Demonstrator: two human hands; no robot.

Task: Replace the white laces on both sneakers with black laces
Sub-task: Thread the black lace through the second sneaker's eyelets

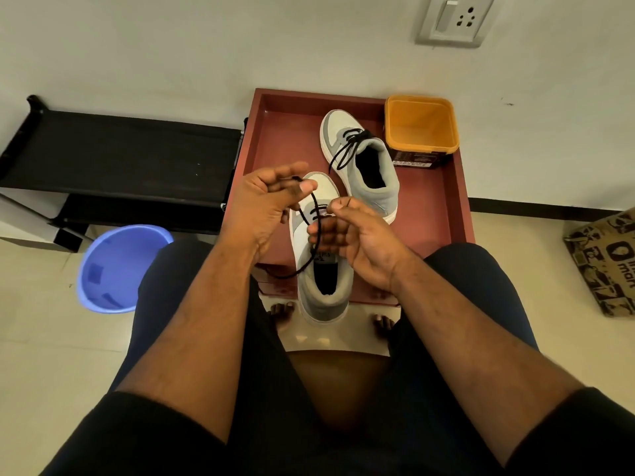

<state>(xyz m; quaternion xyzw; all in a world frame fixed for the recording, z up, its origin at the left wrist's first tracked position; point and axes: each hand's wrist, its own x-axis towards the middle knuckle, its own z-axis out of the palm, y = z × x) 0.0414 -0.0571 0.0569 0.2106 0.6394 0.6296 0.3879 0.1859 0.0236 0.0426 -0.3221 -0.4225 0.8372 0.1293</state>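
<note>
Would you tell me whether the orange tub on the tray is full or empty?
Empty: the orange tub shows only its bare inner walls and floor.

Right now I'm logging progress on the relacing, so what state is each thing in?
Far sneaker: laced in black, tied, lying on the red tray.
Near sneaker: black lace partly threaded, ends loose.
Left hand: pinching one lace end.
Right hand: gripping the lace.
Orange tub: open, looks empty.
Blue bucket: upright.

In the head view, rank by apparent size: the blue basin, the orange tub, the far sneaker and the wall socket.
1. blue basin
2. far sneaker and orange tub, too alike to rank
3. wall socket, partly cut off by the frame edge
</note>
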